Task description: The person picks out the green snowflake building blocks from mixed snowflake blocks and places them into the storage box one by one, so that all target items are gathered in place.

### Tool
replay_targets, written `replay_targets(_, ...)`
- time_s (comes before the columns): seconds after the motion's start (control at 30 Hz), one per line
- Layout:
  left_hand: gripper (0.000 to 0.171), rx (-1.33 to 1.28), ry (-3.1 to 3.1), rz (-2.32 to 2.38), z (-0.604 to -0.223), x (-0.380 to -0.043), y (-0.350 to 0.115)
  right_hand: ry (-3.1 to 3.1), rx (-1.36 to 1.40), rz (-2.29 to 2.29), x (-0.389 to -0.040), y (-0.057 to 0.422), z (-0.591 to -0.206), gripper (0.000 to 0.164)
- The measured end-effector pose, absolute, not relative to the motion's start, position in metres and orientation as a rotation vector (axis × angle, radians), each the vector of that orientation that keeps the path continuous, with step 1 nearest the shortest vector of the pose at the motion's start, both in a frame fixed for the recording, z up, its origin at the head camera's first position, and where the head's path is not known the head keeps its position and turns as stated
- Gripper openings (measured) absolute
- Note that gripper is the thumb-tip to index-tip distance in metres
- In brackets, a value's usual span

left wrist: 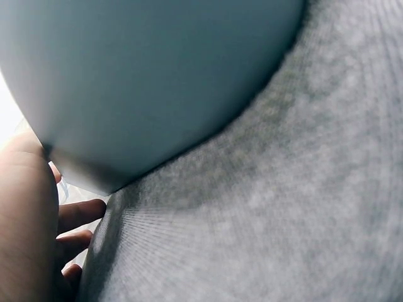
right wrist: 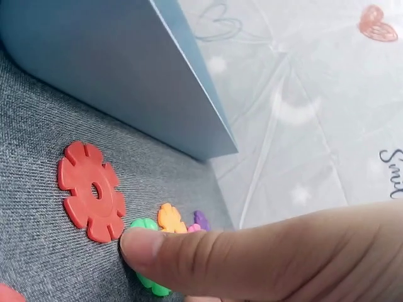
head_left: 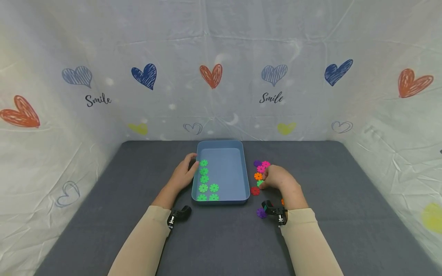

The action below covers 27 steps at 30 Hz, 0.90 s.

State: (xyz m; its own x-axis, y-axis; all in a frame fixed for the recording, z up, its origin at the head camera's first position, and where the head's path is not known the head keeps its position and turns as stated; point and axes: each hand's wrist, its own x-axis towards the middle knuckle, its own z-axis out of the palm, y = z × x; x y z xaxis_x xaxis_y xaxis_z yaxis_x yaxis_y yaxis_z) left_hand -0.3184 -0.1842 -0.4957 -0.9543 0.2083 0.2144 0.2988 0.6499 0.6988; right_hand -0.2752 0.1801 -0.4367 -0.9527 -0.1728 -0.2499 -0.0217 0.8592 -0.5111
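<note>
- The blue tray (head_left: 228, 168) sits near the middle of the dark grey counter (head_left: 221, 241), between the two hands.
- The left hand (head_left: 181, 174) rests against the tray's left side, its fingers relaxed and apart, with thumb and index fingertip at the rim.
- Seven green notched discs (head_left: 204, 179) lie inside the tray along its left part: five in a column down the left wall, two beside the nearest ones.
- The right hand (head_left: 279, 178) is just right of the tray, its fingers curled and its thumb over a loose green disc (head_left: 260, 183); the fingers' far side is hidden, so I cannot tell whether it pinches the disc.
- A red disc (head_left: 254, 191) lies flat just beside that thumb, between it and the tray.
- Beyond the loose green disc, an orange disc (head_left: 258, 176), two pink discs (head_left: 261, 169) and a purple disc (head_left: 257, 163) lie close together.
- Nearer the person, another purple disc (head_left: 261, 213) lies beside the right wrist's camera (head_left: 272, 209), and an orange piece (head_left: 282, 201) is mostly hidden by the wrist.
- A white sheet (head_left: 241, 111) with printed hearts hangs behind the counter.
</note>
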Motion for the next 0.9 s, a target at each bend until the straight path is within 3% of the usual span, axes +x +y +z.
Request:
replay_targets(0.6, 0.051, -0.427, -2.753, -1.218, -0.496, -0.319, -0.185, 2.901, -0.148, -0.589, -0.275, 0.173, -0.433, 0.028)
replay_targets(0.9, 0.05, -0.406, -2.752, -1.228, -0.496, -0.319, -0.185, 2.834, -0.133, -0.87, -0.266, 0.175, -0.406, 0.012)
